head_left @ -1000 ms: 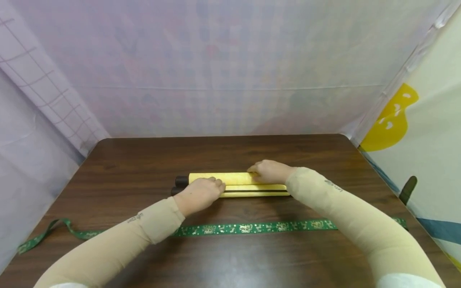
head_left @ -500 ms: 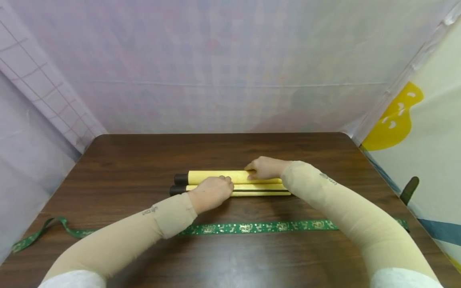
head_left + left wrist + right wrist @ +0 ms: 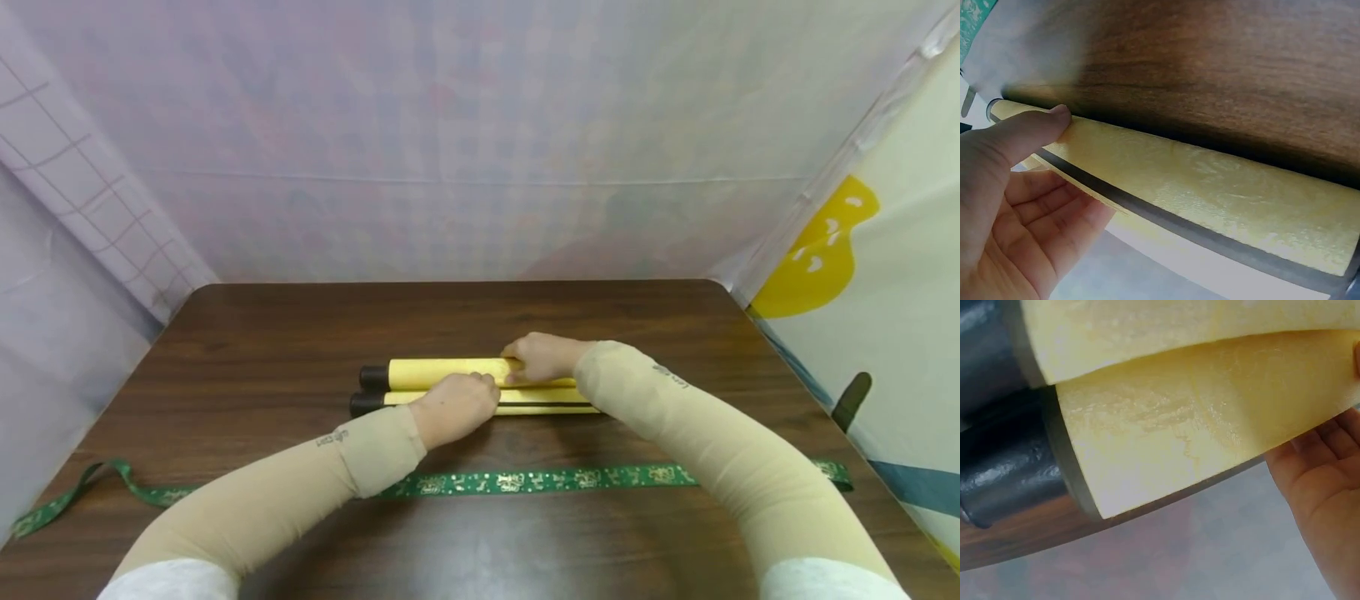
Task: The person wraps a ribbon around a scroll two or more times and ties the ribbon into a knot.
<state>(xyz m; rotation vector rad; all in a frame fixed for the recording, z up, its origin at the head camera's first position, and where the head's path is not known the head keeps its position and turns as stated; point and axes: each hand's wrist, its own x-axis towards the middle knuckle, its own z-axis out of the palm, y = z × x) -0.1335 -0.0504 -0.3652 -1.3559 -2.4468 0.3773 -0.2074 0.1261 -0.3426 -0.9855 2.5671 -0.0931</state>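
A yellow scroll with dark roller ends lies across the middle of the table, wound into two parallel rolls. My left hand [image 3: 457, 406] grips the near roll [image 3: 543, 409]; in the left wrist view its thumb [image 3: 1054, 119] lies on the yellow paper and the fingers curl behind. My right hand [image 3: 546, 357] holds the far roll [image 3: 442, 372], with fingers over its back edge. In the right wrist view, the fingers [image 3: 1322, 450] reach under the paper's edge beside the black roller knob [image 3: 1010, 475]. The right ends of the rolls are mostly hidden by the right arm.
A green ribbon with gold print [image 3: 510, 482] stretches along the front of the dark wooden table [image 3: 300, 329], passing under both forearms. Its left end curls up near the table's left edge. A pale patterned curtain [image 3: 480, 167] hangs behind the table.
My left hand has slid to the right along the near roll. My right hand has shifted a little left on the far roll, bringing the hands closer together.
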